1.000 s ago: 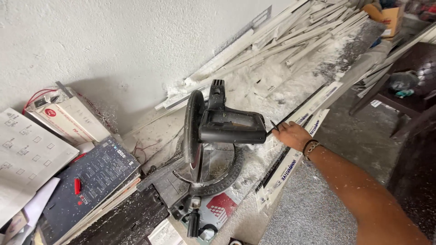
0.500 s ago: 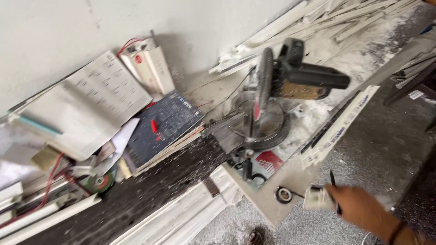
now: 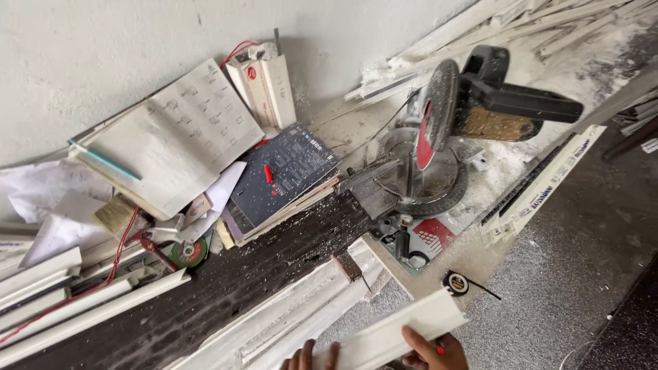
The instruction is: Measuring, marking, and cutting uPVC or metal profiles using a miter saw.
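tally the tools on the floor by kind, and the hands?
Mitre saw: 1
Tape measure: 1
Brush: 1
Grinding disc: 1
Hands on the white trim piece: 2, left hand and right hand
Total: 6

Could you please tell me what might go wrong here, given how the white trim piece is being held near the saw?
Both hands, left hand and right hand, grip the white trim piece at the frame's bottom edge. Swinging it could knock the tape measure lying just beyond it. The miter saw blade looks partly exposed, and loose trim strips clutter the floor, so tripping seems possible.
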